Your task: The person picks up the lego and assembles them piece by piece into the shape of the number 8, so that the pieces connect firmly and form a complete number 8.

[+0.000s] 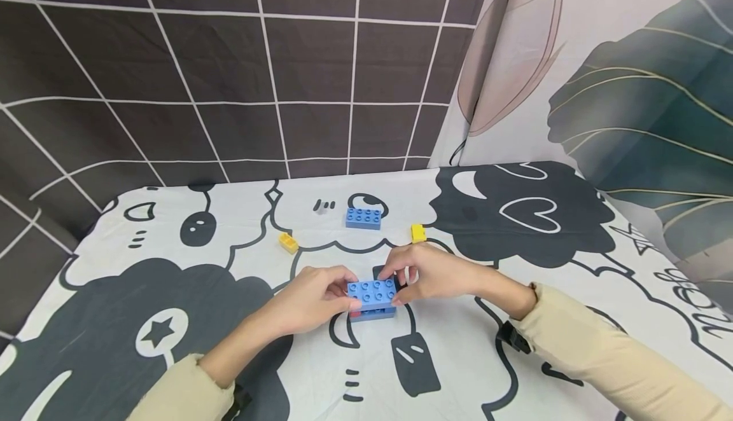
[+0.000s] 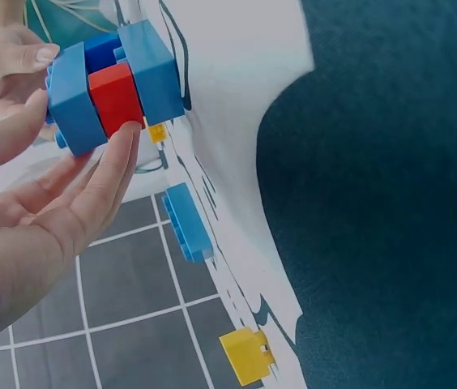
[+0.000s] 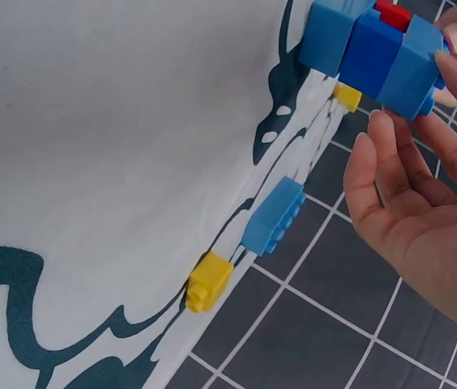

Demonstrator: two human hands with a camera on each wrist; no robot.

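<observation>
My left hand (image 1: 314, 297) and right hand (image 1: 428, 272) are pinching the top blue eight-stud brick (image 1: 371, 293) above a red brick (image 2: 115, 99).

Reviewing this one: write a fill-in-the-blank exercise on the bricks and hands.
The left hand and right hand hold a brick stack with ____ layers.
A red brick and dark blue brick share its ____ layer.
Of those two, the red brick is nearer the ____ hand.
Left to right in the head view, the loose light blue brick lies ____ two yellow bricks.
Missing words: three; middle; left; between.
</observation>
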